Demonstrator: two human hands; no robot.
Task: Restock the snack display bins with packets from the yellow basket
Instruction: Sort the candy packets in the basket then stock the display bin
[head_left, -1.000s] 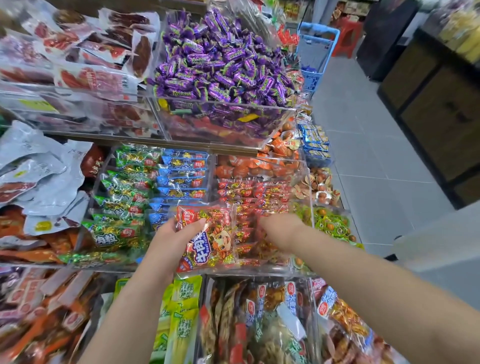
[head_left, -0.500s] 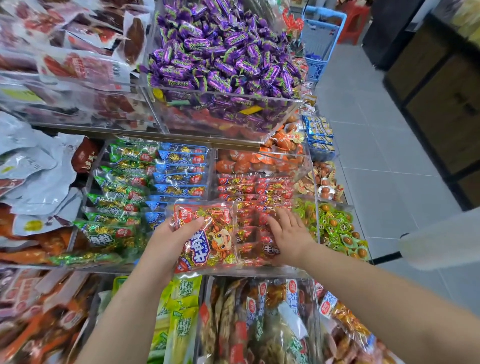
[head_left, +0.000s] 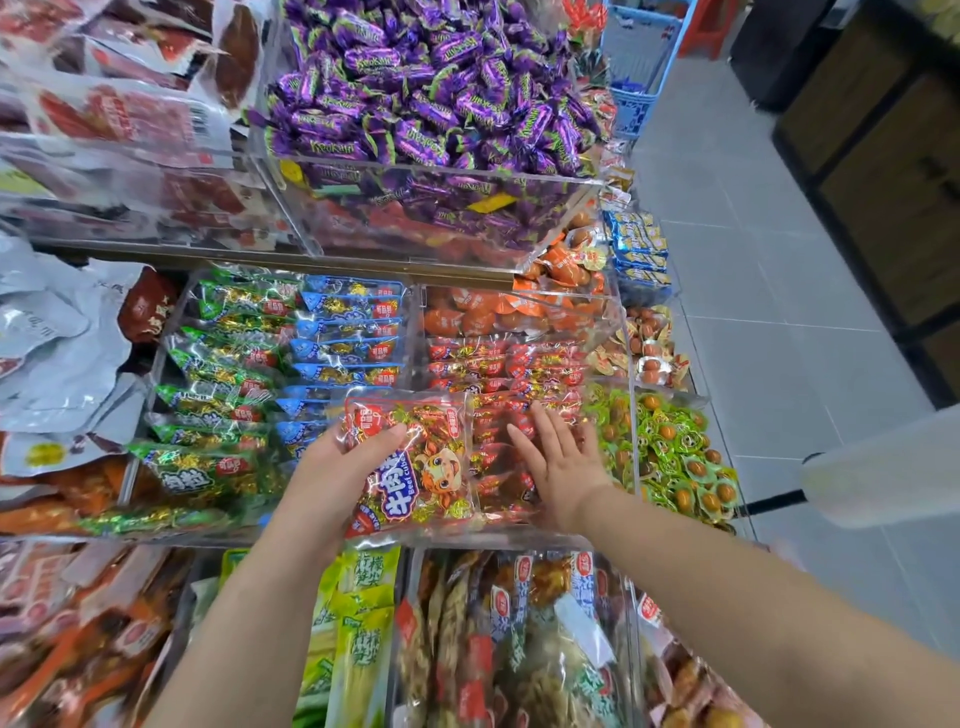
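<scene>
1. the left hand (head_left: 332, 473) grasps a red beef cube packet (head_left: 431, 462) by its left side, with the thumb across the front of the clear wrapper and the other fingers hidden behind it.
2. the packet is held upright and a little tilted, just above the front left corner of the clear bin (head_left: 519, 538) in the middle row, overlapping the divider between that bin and the one to its left.
3. the right hand (head_left: 563, 470) is released, palm down and fingers spread straight, resting flat on the stacked red packets (head_left: 519, 364) inside the same bin, just right of the held packet.
4. the bin to the left holds rows of green packets (head_left: 218, 415) and blue packets (head_left: 348, 332).
5. to the right, a narrower compartment holds small green-wrapped snacks (head_left: 675, 457).
6. on the shelf above, a clear bin is heaped with purple candies (head_left: 431, 104).
7. below the hands, the lowest row shows yellow-green packets (head_left: 363, 623) standing on end beside mixed brown and red bags.
8. a blue basket (head_left: 644, 78) stands on the tiled floor at the far end of the display.
</scene>
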